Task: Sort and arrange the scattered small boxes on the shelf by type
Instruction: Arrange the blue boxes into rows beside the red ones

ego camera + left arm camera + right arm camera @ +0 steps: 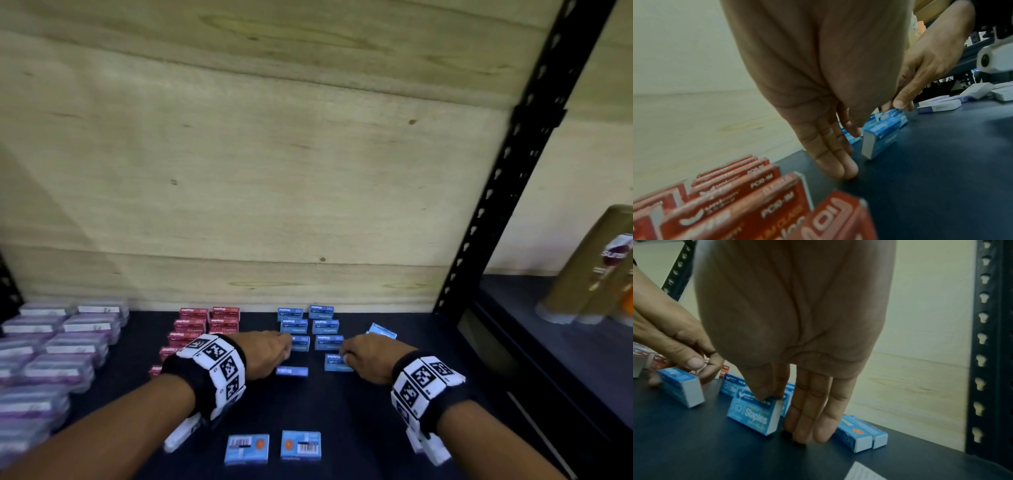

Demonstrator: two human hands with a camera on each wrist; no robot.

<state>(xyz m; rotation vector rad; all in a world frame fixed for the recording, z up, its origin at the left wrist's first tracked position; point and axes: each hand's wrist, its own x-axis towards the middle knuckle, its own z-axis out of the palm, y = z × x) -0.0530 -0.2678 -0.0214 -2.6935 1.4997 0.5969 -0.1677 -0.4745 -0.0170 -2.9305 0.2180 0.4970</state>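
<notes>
Two blue staple boxes under my hands on the dark shelf (376, 445): right hand (368, 356) pinches one blue box (754, 412) by its top edge, left hand (267, 351) pinches the neighbouring blue box (681, 386) just beside red boxes (205, 323).

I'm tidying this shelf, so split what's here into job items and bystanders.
Job:
blue boxes
red boxes
left hand at a blue box
right hand pinching a blue box

Bystanders:
purple packs
bottle on the next shelf
black upright
wood back panel
</notes>
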